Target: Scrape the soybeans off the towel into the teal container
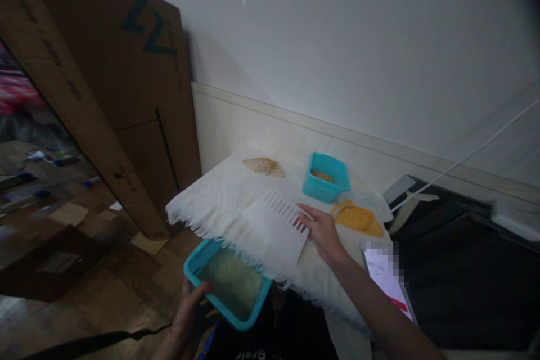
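My left hand (189, 305) grips the near left side of a teal plastic tub (230, 315), its thumb over the rim. Pale, rice-like grain (236, 278) lies inside the tub, which sits just below the fringed table edge. In my right hand (323, 232) is a white flat plastic piece (270, 233) with a row of slots, pinched at its slotted edge above the white cloth (215, 194). Beyond it, a small heap of brownish grain (265, 166) rests on the cloth. A second teal tub (317, 188), holding golden-brown grain, stands near the wall.
A crumpled yellow cloth (358, 219) lies right of the second tub. A phone or tablet (386, 281) with a lit screen is by my right forearm. Large cardboard boxes (139, 84) stand at the left. A dark case-like object (464, 270) is at the right.
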### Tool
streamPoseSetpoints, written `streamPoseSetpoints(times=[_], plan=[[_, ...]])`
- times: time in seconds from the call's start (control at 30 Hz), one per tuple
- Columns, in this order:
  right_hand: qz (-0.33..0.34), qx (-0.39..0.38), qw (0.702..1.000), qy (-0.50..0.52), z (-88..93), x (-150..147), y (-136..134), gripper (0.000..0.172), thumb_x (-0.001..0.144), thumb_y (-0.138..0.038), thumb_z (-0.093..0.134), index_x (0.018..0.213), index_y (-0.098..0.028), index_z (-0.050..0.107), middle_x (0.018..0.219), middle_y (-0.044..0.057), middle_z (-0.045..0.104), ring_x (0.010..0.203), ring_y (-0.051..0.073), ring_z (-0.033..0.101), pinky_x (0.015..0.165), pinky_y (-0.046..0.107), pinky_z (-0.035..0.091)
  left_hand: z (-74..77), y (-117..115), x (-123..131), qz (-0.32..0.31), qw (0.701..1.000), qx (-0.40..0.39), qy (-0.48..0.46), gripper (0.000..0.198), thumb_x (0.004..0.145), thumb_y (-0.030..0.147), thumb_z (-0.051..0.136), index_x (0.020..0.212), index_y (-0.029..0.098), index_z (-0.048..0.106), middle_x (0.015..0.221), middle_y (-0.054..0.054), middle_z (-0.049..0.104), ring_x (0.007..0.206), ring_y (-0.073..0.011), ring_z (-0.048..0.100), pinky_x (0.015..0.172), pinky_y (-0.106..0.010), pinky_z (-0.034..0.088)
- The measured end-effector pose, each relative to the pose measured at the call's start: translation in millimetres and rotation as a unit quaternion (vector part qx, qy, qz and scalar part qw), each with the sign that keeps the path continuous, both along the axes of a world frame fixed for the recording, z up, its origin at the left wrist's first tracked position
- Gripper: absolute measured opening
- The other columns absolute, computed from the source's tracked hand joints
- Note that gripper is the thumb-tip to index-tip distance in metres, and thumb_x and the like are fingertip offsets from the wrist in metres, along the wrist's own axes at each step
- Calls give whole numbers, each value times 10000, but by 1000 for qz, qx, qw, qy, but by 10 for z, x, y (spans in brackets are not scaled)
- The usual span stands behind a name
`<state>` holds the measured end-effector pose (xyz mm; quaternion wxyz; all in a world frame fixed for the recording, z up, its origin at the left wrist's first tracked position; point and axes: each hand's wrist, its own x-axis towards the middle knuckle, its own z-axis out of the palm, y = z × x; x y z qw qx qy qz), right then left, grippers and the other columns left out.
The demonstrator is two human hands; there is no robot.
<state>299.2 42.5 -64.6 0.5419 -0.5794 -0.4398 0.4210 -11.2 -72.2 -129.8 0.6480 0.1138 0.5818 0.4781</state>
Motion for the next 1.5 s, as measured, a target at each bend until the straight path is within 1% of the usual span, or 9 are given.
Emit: streamPoseSetpoints(times=[0.1,0.17,0.43,0.67,0.87,1.1,1.17,1.33,1.5], plan=[[-109,-16,994,-2,-24,150,383,619,657,-437,861,1192,-126,846,795,79,832,640,240,721,570,328,560,-25,33,-14,12,1000,-1,0,491,756,267,797,1143,346,506,885,-1,712,729,-272,750,689,-442,616],[-131,-41,990,-9,-58,185,594,551,691,-380,829,1178,-122,843,734,61,813,611,226,710,556,311,550,-30,59,-38,18,1000,1,2,499,744,251,805,1133,346,507,873,4,708,700,-264,737,674,-436,613],[-57,-95,994,11,-74,-38,941,284,723,-136,800,1002,-145,853,647,33,781,540,172,688,526,257,532,15,137,-130,54,998,26,15,495,681,239,844,1085,325,571,889,4,723,754,-265,750,705,-415,617],[6,-118,993,19,-73,-316,840,276,724,-81,772,971,-165,863,635,22,777,539,169,677,513,255,533,44,136,-124,63,998,10,4,482,725,243,829,1128,329,579,940,-1,728,780,-261,768,731,-431,637],[50,-125,991,14,-61,-522,554,316,722,-136,758,1011,-170,881,688,39,805,571,201,692,525,291,537,90,118,-127,56,998,15,-2,497,742,262,826,1168,314,575,975,-25,753,797,-280,785,759,-465,650],[186,4,977,-103,20,-612,192,339,764,-346,798,1064,-225,896,729,33,822,636,236,719,651,347,573,84,100,-132,49,999,24,-1,507,725,260,839,1157,303,576,887,-8,743,751,-267,765,735,-441,635],[173,35,978,-113,92,-569,203,382,783,-398,785,1107,-226,889,758,43,832,653,247,726,677,366,587,69,98,-129,51,998,28,-2,507,718,277,846,1148,300,577,880,-12,742,740,-268,757,719,-432,626],[52,64,989,-122,162,-425,300,398,736,-419,790,1067,-223,896,842,60,853,712,271,739,720,390,596,19,99,-109,68,997,31,-3,536,696,250,846,1167,306,598,912,-30,750,761,-278,753,714,-427,610],[88,-16,995,-34,93,-436,201,496,654,-478,864,1065,-202,896,825,71,845,698,269,735,608,349,573,-104,3,-116,105,993,54,-3,582,619,224,871,1142,325,635,949,8,750,855,-279,741,745,-406,603]])
